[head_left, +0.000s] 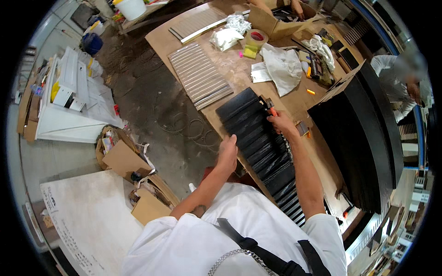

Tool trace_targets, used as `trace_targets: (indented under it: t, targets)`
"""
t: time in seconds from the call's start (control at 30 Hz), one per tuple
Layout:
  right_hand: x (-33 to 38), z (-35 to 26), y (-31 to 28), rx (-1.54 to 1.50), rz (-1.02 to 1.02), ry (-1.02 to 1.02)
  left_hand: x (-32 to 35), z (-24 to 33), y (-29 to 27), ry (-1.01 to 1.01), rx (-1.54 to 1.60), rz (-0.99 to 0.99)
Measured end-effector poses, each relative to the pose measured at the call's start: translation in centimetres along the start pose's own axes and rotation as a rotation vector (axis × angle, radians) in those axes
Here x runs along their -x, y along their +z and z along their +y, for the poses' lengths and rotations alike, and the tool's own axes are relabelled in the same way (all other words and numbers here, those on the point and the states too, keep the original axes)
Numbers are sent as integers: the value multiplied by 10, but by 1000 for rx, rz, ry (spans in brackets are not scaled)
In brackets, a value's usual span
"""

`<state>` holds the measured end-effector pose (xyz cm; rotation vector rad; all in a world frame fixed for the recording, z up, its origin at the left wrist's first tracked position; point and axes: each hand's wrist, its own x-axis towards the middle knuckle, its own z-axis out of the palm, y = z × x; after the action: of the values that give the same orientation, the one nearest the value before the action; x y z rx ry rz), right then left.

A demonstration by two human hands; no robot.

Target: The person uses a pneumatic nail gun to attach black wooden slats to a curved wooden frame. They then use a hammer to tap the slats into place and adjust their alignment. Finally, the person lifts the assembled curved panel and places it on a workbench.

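Observation:
A long black ribbed panel [258,138] lies slantwise along the near edge of the wooden worktable [246,177]. My left hand [228,154] is closed at the panel's left edge, thumb uppermost; its fingertips are hidden. Across the panel, my right hand [282,123] grips a small hand tool with an orange handle [273,112]. The tool's dark metal head is at the panel's upper right edge, too small to tell its exact kind. Beyond the panel's far end rests a lighter slatted panel [200,76].
Stacked black panels [354,138] rise at the right. White cloth [283,66], a tape roll [256,37] and an open cardboard box [281,25] lie farther back, where another person's hands reach in. Cartons [126,158] stand on the floor at left. Another person stands far right.

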<state>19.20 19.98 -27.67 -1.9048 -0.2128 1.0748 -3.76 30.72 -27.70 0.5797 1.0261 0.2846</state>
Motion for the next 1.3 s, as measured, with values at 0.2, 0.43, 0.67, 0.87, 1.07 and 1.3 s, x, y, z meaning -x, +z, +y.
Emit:
trace_targets:
  t: [0.2, 0.43, 0.67, 0.87, 1.07, 1.3]
  targets:
    - [13, 9, -1, 129, 100, -162, -6, 6, -5, 301, -280, -46]
    - [131, 13, 51, 414, 121, -327, -105, 56, 81, 1335, -1464, -682]
    - [157, 43, 152, 506, -11, -254, -198, 51, 127, 918, -1808, -1207]
    - [131, 25, 182, 410, 1, -136, -185, 52, 118, 1024, -1672, -1139]
    - [127, 20, 188, 464, 29, -201, -183, 54, 119, 1004, -1687, -1154]
    - [137, 13, 181, 763, 105, -253, -167, 53, 126, 1078, -1814, -1118]
